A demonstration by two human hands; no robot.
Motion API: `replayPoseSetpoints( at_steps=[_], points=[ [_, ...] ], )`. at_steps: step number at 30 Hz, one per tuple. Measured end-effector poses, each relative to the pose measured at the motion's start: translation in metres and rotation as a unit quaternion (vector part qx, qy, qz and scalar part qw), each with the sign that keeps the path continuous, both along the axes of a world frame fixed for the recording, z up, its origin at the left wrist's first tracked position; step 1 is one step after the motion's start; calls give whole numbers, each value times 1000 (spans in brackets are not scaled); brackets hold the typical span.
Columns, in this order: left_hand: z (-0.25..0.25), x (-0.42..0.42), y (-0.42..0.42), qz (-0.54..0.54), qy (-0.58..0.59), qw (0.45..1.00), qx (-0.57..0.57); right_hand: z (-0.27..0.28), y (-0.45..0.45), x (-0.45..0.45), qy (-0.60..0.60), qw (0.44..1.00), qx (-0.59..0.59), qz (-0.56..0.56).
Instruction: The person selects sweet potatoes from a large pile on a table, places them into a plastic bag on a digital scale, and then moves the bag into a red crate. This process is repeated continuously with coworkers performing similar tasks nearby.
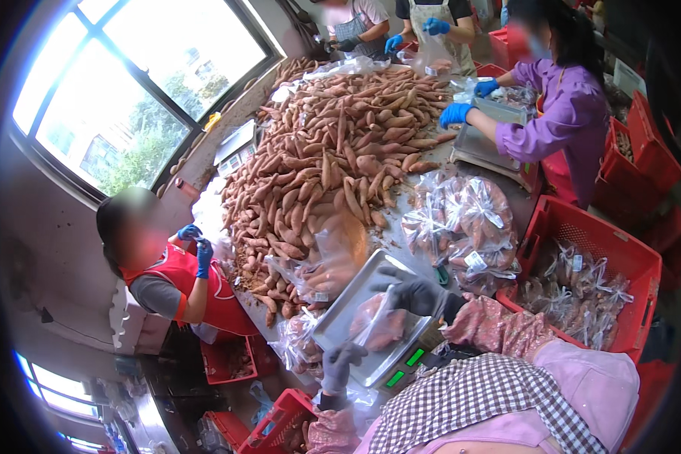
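Note:
A clear plastic bag of sweet potatoes (378,322) rests on the metal tray of a digital scale (346,301) in front of me. My right hand (411,290), in a grey glove, is over the bag's upper right side, seemingly at its plastic; its exact grip is unclear. My left hand (341,363), also grey-gloved, is at the bag's lower left by the tray edge, fingers bent; whether it pinches the plastic cannot be told. Beyond the tray, an open clear bag with sweet potatoes (326,278) lies against a large heap of loose sweet potatoes (318,153).
Tied bags of sweet potatoes (459,221) are piled right of the scale, others (298,340) at its left. A red crate (647,284) of filled bags stands right; another red crate (284,408) is below left. Several people in gloves work around the table, one at a second scale (491,142).

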State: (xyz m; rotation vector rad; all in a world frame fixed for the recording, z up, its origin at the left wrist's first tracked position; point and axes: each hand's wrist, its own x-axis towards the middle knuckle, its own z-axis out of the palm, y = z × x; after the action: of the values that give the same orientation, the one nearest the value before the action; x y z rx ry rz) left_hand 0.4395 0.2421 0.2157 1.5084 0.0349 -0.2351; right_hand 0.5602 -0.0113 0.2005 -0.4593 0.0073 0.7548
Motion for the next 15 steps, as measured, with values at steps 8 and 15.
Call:
replayPoseSetpoints(
  at_steps=[8,15],
  points=[
    [28,19,-57,76,-97,979,-160,-50,37,-17,-430,754,-460,-187],
    [-9,33,-37,8,-89,996,21,-6,43,-33,-390,896,-199,-75]
  ],
)
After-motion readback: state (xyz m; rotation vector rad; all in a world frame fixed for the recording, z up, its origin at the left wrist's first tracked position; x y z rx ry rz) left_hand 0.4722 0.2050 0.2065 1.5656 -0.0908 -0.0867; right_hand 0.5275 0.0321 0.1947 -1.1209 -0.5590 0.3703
